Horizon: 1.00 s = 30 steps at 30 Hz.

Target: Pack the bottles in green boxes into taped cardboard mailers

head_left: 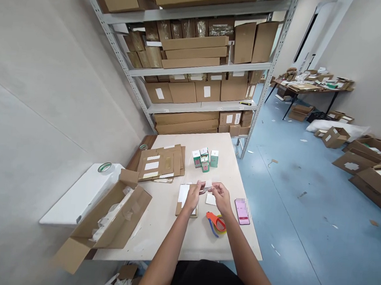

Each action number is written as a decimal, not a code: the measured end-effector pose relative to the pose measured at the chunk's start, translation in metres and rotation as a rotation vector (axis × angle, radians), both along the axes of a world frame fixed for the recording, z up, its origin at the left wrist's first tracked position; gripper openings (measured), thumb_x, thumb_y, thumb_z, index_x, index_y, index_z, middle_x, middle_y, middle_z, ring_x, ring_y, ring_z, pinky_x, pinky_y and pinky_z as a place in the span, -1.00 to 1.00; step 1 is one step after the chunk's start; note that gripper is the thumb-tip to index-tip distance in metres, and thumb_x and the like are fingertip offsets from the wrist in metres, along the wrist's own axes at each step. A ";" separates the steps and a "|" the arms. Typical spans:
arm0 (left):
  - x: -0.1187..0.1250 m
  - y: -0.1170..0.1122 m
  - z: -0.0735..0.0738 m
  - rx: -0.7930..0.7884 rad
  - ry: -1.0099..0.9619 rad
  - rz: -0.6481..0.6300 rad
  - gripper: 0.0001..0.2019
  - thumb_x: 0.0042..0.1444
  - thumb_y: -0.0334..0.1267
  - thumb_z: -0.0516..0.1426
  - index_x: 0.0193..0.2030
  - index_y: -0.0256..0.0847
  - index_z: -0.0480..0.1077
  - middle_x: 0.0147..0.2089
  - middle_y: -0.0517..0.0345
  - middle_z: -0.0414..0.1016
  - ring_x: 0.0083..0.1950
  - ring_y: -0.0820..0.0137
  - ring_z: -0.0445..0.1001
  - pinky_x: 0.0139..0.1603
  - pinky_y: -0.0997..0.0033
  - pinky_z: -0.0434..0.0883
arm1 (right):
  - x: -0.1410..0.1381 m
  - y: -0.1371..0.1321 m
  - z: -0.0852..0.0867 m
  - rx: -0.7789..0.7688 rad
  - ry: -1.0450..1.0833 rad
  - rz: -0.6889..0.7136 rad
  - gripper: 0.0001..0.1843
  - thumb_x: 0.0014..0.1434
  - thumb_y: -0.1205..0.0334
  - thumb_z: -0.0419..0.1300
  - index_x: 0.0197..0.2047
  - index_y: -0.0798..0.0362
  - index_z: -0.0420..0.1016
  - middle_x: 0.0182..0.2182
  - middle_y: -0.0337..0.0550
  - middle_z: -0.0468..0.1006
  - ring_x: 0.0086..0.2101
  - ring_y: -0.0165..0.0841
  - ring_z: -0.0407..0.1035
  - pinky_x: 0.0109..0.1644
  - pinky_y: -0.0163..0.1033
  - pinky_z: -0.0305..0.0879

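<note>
My left hand [193, 196] and my right hand [220, 193] meet above the pale table [173, 235], both pinching a small whitish sheet or label [206, 185] held between them. Under my left hand lies a flat brown cardboard piece with a white sheet [184, 194] on it. A small white card [210, 199] lies under my right hand. Beyond my hands stand several small green and white boxes [205, 157]. A red and yellow tape dispenser [216, 223] sits close to my right forearm, and a phone with a pink screen [242, 211] lies to its right.
A stack of flattened cardboard mailers [161, 162] lies at the table's back left. An open carton with white packing [109, 221] hangs off the left side, beside a white surface with a green tape roll [105, 167]. Metal shelving [194, 70] full of cartons stands behind; cartons litter the blue floor at right.
</note>
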<state>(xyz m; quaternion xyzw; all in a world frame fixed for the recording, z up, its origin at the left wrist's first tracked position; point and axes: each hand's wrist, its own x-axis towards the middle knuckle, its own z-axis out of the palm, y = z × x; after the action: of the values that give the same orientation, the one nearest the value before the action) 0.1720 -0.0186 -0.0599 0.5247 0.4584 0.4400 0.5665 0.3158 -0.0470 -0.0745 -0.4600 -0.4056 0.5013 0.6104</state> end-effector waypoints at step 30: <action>-0.212 -0.109 -0.021 0.204 0.173 0.659 -0.62 0.25 0.10 0.20 -0.26 -0.20 0.60 -0.32 0.11 0.55 -0.23 0.32 0.50 -0.18 0.41 0.45 | -0.208 -0.031 -0.020 -0.090 -0.147 0.362 -0.59 0.10 -0.19 0.36 -0.23 0.01 0.58 -0.36 -0.15 0.63 -0.33 -0.24 0.46 -0.21 -0.17 0.38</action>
<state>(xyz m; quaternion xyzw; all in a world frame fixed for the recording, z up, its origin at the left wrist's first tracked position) -0.0397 -0.1273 -0.0810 0.4379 0.6028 0.5966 0.2981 0.1075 -0.0785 -0.0941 -0.4418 -0.5020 0.5856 0.4580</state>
